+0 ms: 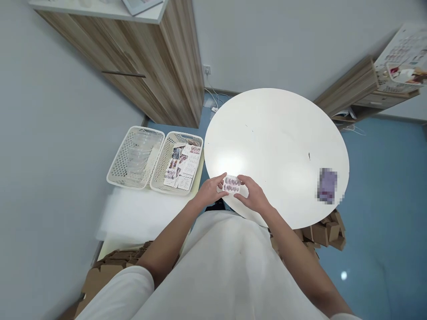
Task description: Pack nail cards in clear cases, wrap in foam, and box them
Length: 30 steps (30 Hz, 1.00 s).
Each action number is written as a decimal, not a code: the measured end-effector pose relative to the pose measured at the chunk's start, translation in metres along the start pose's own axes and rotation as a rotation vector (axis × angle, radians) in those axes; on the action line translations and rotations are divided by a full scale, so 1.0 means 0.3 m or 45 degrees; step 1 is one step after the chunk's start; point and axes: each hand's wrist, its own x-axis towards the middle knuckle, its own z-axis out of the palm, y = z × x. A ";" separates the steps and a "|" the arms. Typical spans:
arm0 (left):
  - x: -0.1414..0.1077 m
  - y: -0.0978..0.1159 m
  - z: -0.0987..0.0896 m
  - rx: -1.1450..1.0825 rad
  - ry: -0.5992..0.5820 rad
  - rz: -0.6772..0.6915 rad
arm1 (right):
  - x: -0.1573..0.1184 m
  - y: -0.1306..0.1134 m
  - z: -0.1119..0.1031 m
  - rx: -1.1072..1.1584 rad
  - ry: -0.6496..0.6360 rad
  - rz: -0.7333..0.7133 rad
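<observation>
white round table (276,133) beneath a patterned card (231,184), edges in the narrow grip of left hand (211,190) and right hand (254,195)

From well above, the head camera faces forward and steeply down at the round table (283,129).

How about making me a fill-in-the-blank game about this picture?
1. The small card between the left hand and the right hand has ____ rows of shiny pieces.
2. The top of the big table is coloured ____.
3. The floor is coloured ____.
4. The basket with the printed cards in it stands between the table and another ____.

Missing words: two; white; blue; basket.
</observation>
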 end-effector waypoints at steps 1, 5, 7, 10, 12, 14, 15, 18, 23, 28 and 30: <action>0.003 -0.008 0.001 0.004 -0.002 -0.004 | 0.002 0.004 0.008 -0.029 -0.001 0.000; 0.025 -0.036 0.020 -0.003 0.024 -0.048 | 0.009 0.036 0.045 -0.156 0.032 -0.003; 0.038 -0.049 0.040 -0.011 0.038 -0.063 | 0.011 0.061 0.063 -0.204 0.052 -0.002; 0.061 -0.067 0.082 0.025 0.037 -0.077 | 0.013 0.106 0.087 -0.203 0.046 0.043; 0.079 -0.079 0.113 0.076 0.036 -0.090 | 0.015 0.137 0.103 -0.177 0.023 0.098; 0.096 -0.088 0.144 0.147 0.030 -0.122 | 0.020 0.166 0.121 -0.146 0.000 0.155; 0.105 -0.092 0.159 0.185 0.024 -0.148 | 0.024 0.178 0.132 -0.127 -0.007 0.183; 0.123 -0.102 0.198 0.268 -0.022 -0.231 | 0.039 0.207 0.167 -0.082 -0.010 0.272; 0.132 -0.117 0.227 0.394 -0.111 -0.282 | 0.065 0.227 0.226 -0.150 -0.002 0.332; 0.127 -0.124 0.220 0.677 -0.116 -0.289 | 0.085 0.225 0.253 -0.308 -0.025 0.345; 0.116 -0.126 0.214 0.739 -0.082 -0.290 | 0.085 0.224 0.252 -0.319 -0.020 0.346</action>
